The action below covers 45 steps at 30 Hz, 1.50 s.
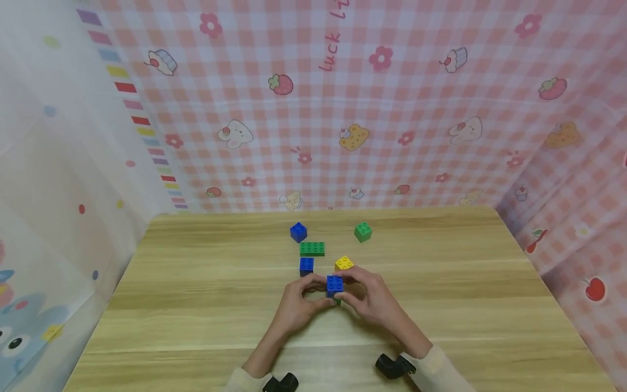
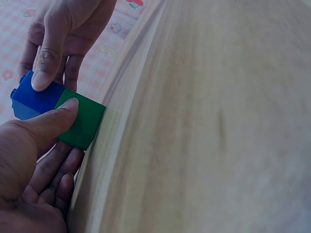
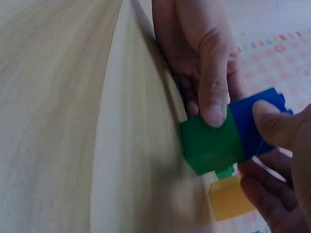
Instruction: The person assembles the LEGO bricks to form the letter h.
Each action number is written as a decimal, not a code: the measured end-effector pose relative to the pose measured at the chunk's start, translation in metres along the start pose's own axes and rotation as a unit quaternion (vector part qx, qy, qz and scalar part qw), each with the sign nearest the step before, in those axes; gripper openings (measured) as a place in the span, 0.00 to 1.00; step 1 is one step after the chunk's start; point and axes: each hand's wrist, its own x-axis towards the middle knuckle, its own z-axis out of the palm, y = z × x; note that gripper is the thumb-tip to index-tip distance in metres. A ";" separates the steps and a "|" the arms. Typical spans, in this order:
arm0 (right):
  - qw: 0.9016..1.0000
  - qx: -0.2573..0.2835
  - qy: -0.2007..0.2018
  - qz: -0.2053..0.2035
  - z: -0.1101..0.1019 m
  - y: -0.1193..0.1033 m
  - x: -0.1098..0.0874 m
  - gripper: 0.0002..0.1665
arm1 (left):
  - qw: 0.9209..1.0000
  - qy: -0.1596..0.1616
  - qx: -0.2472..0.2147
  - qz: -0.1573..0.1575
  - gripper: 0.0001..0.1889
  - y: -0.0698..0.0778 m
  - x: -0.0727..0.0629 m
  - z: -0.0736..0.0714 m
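A blue brick (image 1: 334,285) sits on top of a green brick (image 2: 82,120), and the two stand upright as a stack on the wooden table. My left hand (image 1: 297,306) pinches the green lower brick, its thumb flat on the near side. With thumb and fingers my right hand (image 1: 370,298) grips the blue upper brick. Right behind the stack is a yellow brick (image 1: 344,263), partly hidden by the right hand in the head view. Another blue brick (image 1: 306,266) stands just beyond the left fingers.
Farther back lie a long green brick (image 1: 312,249), a third blue brick (image 1: 298,232) and a small green brick (image 1: 363,232). A pink checked cloth (image 1: 313,109) hangs behind the table's (image 1: 206,283) far edge, with more cloth at both sides.
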 end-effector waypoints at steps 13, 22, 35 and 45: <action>1.000 0.009 -0.002 -0.003 0.003 -0.004 -0.002 0.23 | 1.000 0.004 0.003 0.003 0.17 0.001 -0.004 -0.002; 1.000 0.012 0.018 0.006 0.007 -0.005 -0.001 0.24 | 1.000 0.010 0.004 0.013 0.18 0.001 -0.001 -0.005; 1.000 0.012 0.023 -0.003 -0.004 -0.003 -0.004 0.31 | 1.000 0.014 0.000 0.008 0.18 0.003 -0.001 0.000; 0.999 0.018 0.030 0.026 -0.013 -0.003 -0.006 0.34 | 1.000 0.013 0.022 0.017 0.23 0.005 -0.002 -0.003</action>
